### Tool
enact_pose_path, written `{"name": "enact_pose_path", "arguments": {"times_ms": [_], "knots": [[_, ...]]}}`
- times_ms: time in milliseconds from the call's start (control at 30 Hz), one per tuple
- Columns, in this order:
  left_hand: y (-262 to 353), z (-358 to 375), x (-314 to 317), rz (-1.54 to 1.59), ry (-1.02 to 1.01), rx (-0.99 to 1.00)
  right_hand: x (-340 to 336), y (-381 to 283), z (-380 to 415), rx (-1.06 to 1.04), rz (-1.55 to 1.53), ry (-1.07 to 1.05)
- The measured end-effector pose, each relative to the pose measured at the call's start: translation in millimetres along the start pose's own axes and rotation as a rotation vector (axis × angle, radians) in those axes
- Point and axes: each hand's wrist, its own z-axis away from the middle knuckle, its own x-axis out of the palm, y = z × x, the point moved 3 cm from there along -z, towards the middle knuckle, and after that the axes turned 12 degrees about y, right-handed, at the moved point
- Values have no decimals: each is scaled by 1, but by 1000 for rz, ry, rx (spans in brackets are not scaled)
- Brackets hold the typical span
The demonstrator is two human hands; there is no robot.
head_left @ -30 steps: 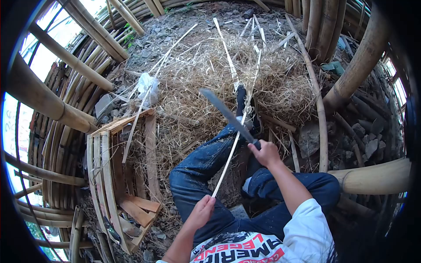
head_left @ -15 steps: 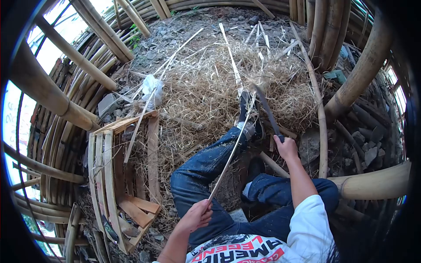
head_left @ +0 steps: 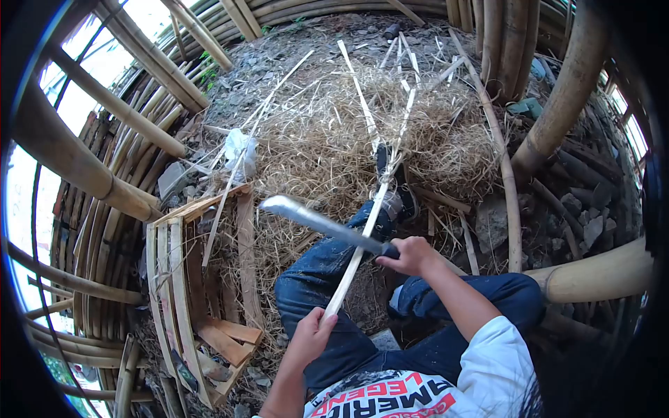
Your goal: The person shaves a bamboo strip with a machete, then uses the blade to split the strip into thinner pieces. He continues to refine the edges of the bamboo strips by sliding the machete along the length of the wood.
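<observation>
My left hand (head_left: 313,334) is closed round the near end of a long, pale bamboo strip (head_left: 346,281). The strip runs forward from it, over my jeans to my dark shoe (head_left: 382,157). In my right hand (head_left: 410,256) is the dark handle of a machete (head_left: 317,221). Its broad metal blade points left and lies across the strip, a little in front of the left hand. Curly bamboo shavings (head_left: 306,157) are heaped round my feet.
A wooden crate (head_left: 178,258) lies at the left, with a white plastic bag (head_left: 241,150) beyond it. On the right are a long bamboo pole (head_left: 499,143), a thick bamboo post (head_left: 566,94) and broken stones (head_left: 589,230). More pale strips (head_left: 279,87) lie ahead on the ground.
The machete has come back from near my foot toward me and swung from pointing forward to lying across the strip. The strip now shows its broader face, and my left hand has turned.
</observation>
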Motion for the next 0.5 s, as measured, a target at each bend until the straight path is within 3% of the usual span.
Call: {"name": "enact_pose_path", "arguments": {"times_ms": [133,200,267,333,500], "knots": [[4,2,-1,-86,58,97,2,-24,6,-157,26,-109],[6,5,-2,-103,80,141,-3,-32,9,-133,-17,-165],[4,6,-1,-77,25,-72,-3,-40,14,-104,-63,-221],[13,8,-1,-64,16,-121,2,-46,21,15,-282,-304],[10,5,0,-98,34,-149,21,-60,41,101,-470,-370]]}}
